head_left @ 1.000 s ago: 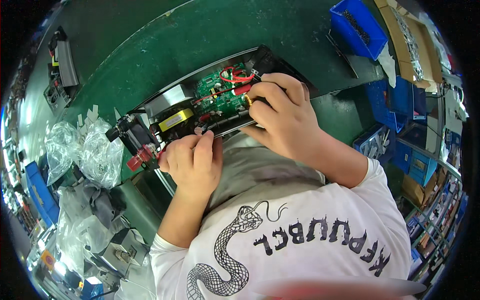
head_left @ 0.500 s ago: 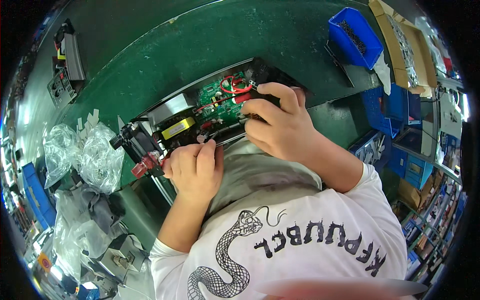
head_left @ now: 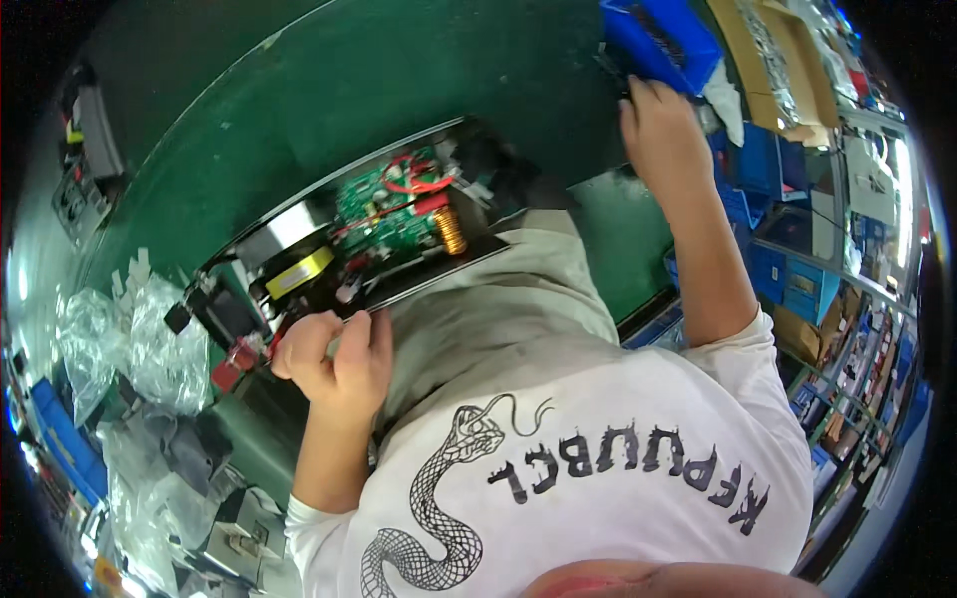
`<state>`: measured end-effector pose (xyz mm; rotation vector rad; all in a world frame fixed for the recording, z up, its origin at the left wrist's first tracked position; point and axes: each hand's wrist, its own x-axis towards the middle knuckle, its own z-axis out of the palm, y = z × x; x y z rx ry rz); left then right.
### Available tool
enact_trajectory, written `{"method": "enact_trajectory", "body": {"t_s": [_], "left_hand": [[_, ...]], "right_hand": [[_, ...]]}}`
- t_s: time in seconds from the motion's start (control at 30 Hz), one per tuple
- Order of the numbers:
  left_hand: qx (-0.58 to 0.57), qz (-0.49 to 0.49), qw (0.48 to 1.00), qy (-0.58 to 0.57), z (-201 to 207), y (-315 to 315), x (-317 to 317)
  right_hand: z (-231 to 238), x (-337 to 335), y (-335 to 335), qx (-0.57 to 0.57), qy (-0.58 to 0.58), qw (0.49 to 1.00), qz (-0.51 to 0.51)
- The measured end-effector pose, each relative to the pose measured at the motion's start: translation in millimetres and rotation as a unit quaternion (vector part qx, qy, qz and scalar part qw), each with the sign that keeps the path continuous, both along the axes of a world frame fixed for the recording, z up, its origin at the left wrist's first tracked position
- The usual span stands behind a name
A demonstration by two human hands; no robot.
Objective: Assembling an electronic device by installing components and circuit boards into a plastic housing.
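Note:
A dark metal housing lies tilted over my lap and the bench edge. Inside it are a green circuit board with red wires, a copper coil and a yellow-wrapped transformer. My left hand is closed on the housing's near edge, beside the red terminal knobs on its end plate. Away at the far right, my right hand reaches to a thin dark panel next to a blue bin. Its fingertips are blurred and partly hidden, so a grip cannot be made out.
A cardboard box of small metal parts stands right of the bin. Clear plastic bags lie at the left. Another dark unit sits at the far left of the green bench. Shelving stands at the right.
My right hand has left the wires on the board and moved far right to the blue bin. The left hand stays on the housing. The whole view has shifted somewhat.

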<state>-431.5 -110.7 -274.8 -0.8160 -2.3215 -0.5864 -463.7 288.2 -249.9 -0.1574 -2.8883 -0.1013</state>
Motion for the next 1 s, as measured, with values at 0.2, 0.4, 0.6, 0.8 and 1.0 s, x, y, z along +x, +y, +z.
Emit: {"method": "enact_trajectory", "body": {"t_s": [0.2,0.4,0.6,0.8,1.0], "left_hand": [[0.030,-0.006,1.000,-0.001,-8.7,-2.6,3.8],[0.012,0.001,1.000,0.007,-10.1,-4.9,6.7],[0.040,0.000,0.999,0.004,-10.3,-3.7,4.9],[0.037,-0.006,0.999,0.012,-11.7,-3.9,5.1],[0.043,-0.010,0.999,0.019,-11.6,-3.9,5.4]], "right_hand": [[5.5,-1.3,-7.2,-0.148,0.002,0.985,-0.083],[101.0,16.7,-108.4,-0.267,-0.057,0.918,0.286],[84.0,-14.0,-162.6,-0.081,-0.195,0.866,0.454],[76.1,-19.8,-174.7,-0.066,-0.225,0.854,0.464],[69.1,-8.6,-180.0,-0.077,-0.212,0.873,0.432]]}}
